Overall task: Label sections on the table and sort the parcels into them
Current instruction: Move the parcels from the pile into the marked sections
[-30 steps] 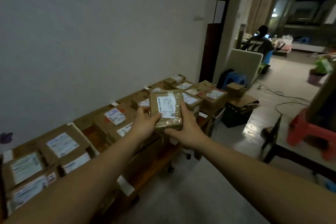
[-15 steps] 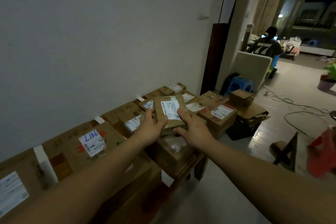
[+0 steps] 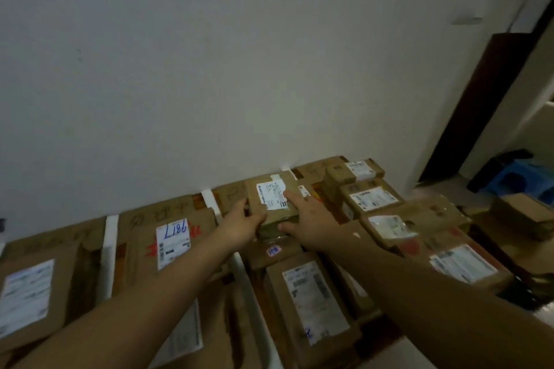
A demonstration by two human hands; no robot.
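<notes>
- At the centre of the frame, the left hand (image 3: 239, 226) and the right hand (image 3: 311, 219) clamp one small brown parcel (image 3: 274, 204) between them: the left grips its left edge, and the right lies over its right side with a finger across the white shipping label (image 3: 271, 195).
- Both hands hold this parcel far out, close to the wall (image 3: 239, 54). It sits over a section bounded on the left by a white tape strip (image 3: 209, 199). I cannot tell whether its underside already rests on anything.
- My judgement is that the step in hand is setting this parcel down in its section. To do it well, lower it flat with the label facing up, and release only when it rests level.
- Just below the hands lies a parcel with a blue-marked sticker (image 3: 274, 250), and below that a long parcel (image 3: 311, 299). The held one should land clear of their labels.
- Left of centre lies a large flat parcel (image 3: 168, 246) whose label bears blue handwriting. A second tape strip (image 3: 109, 252) runs further left. Keep the new parcel right of the nearer strip, so the sections stay distinct.
- Right of centre, stacked parcels (image 3: 371, 198) crowd close. A sideways nudge could topple them, so bring the parcel straight down.
- Handwritten characters on the cardboard (image 3: 159, 208) by the wall seem to mark sections, but I cannot read them.
</notes>
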